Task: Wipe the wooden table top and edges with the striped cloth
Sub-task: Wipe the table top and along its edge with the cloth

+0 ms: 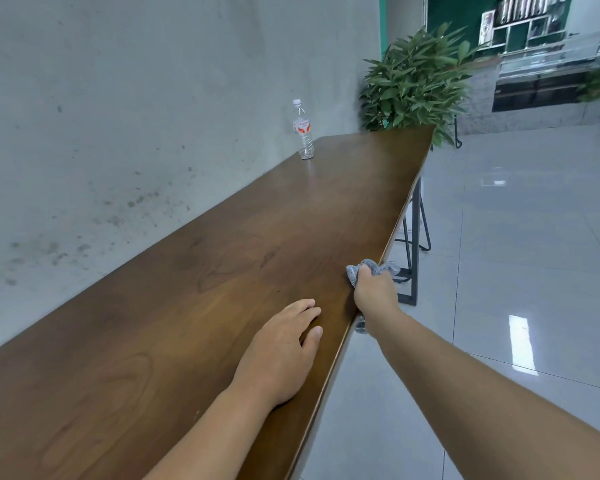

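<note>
A soft, light striped cloth [369,268], bunched, is gripped by the right hand [374,292] at the tabletop [222,271] edge; the left hand [281,351] is laid flat nearby.

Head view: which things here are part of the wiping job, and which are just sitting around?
Part of the job:
- striped cloth, gripped by the right hand at the table's near edge
- wooden table
- left hand, resting flat on the top

Just there:
- plastic bottle, upright at the far end by the wall
- potted plant beyond the table
</note>
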